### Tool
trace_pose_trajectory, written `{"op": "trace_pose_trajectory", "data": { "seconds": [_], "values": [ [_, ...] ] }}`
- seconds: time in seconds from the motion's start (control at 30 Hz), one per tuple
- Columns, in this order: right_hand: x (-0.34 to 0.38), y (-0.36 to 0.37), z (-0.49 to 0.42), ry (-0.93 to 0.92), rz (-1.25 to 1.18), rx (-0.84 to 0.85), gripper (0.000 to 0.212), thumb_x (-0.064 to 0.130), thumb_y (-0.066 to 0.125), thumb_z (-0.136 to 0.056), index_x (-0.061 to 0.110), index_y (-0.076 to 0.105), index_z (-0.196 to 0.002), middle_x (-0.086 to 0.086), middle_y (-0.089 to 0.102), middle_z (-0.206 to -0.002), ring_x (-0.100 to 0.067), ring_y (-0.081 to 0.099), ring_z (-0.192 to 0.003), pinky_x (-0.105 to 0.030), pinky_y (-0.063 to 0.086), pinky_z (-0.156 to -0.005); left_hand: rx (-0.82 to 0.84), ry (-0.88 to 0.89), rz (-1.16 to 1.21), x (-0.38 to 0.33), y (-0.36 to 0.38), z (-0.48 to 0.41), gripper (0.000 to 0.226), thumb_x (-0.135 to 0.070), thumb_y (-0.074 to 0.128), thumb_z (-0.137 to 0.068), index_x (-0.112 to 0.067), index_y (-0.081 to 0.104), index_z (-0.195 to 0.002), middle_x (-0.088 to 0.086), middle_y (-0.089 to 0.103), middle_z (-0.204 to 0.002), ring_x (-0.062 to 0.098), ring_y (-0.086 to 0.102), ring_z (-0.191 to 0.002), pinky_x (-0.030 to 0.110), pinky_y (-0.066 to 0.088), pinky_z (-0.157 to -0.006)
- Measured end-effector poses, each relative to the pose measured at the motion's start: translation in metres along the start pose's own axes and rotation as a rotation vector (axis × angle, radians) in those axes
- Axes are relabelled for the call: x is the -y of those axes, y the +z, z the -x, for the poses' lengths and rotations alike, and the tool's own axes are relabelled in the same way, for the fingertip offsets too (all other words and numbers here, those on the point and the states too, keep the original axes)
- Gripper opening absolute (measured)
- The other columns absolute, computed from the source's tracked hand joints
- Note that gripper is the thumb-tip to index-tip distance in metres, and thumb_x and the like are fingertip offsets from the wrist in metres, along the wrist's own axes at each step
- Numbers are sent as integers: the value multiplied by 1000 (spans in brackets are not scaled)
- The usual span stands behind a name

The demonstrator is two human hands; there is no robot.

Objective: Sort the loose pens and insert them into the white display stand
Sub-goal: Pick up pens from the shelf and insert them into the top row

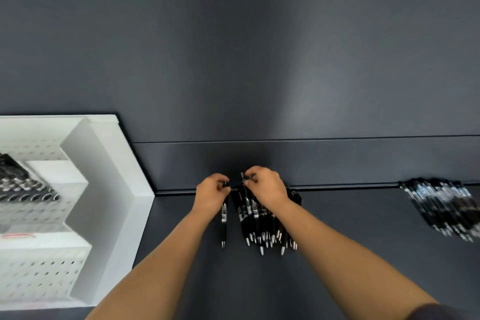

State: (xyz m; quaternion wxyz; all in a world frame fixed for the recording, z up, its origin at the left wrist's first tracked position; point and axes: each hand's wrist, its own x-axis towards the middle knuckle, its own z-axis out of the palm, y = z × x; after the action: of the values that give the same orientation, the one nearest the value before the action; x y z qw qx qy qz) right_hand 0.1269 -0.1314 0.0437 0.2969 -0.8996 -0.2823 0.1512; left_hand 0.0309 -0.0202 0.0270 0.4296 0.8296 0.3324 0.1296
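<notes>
A pile of black pens lies on the dark shelf at the centre, tips pointing toward me. My left hand pinches the top end of a single black pen that lies just left of the pile. My right hand rests over the back of the pile and pinches the top ends of one or two pens. The white display stand stands at the left, stepped in tiers with perforated hole plates. Several black pens sit in its upper tier.
A second heap of black pens lies at the far right of the shelf. A dark back wall rises behind a low ledge just beyond my hands. Bare shelf surface lies between the two pen heaps.
</notes>
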Motion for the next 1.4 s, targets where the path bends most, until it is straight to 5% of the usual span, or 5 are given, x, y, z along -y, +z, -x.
{"op": "trace_pose_trajectory", "data": {
  "seconds": [0.4, 0.53, 0.73, 0.97, 1.4],
  "values": [
    [19, -25, 17, -191, -161, -58, 11, 25, 65, -87, 21, 67, -96, 4, 64, -83, -14, 61, -76, -27, 50, -74, -183, 33, 209, -16, -34, 45, 21, -3, 63, -83, -22, 62, -93, -10, 55, -80, 15, 57, -82, 40, 52, -87],
    [55, -26, 24, -254, -478, 22, 10, 17, 62, -89, 12, 68, -83, -2, 64, -70, -4, 56, -43, -19, 50, -49, -242, 112, 200, -25, -61, 53, 17, -2, 62, -83, -18, 63, -87, -4, 62, -85, 14, 57, -86, 32, 49, -86],
    [125, -28, 37, -335, -824, 189, 8, 6, 58, -91, 8, 66, -89, -7, 63, -78, -8, 63, -54, -20, 53, -56, -382, 184, 274, -37, -115, 64, 17, -4, 57, -87, -20, 60, -89, -8, 57, -79, 9, 51, -66, 24, 42, -66],
    [218, -6, 57, -519, -833, 122, 19, 11, 58, -90, 20, 68, -77, 5, 63, -63, -6, 56, -51, -19, 46, -48, -481, 263, 292, -31, -204, 82, 19, -4, 53, -90, -22, 58, -90, -2, 58, -85, 7, 50, -35, 16, 39, -40],
    [317, 43, 74, -646, -770, -62, 13, 16, 59, -90, 20, 68, -82, 7, 66, -76, -6, 59, -60, -22, 50, -51, -455, 314, 193, 18, -334, 77, 22, -6, 70, -81, -23, 56, -82, 10, 64, -89, 23, 61, -70, 31, 52, -66]
  ]
}}
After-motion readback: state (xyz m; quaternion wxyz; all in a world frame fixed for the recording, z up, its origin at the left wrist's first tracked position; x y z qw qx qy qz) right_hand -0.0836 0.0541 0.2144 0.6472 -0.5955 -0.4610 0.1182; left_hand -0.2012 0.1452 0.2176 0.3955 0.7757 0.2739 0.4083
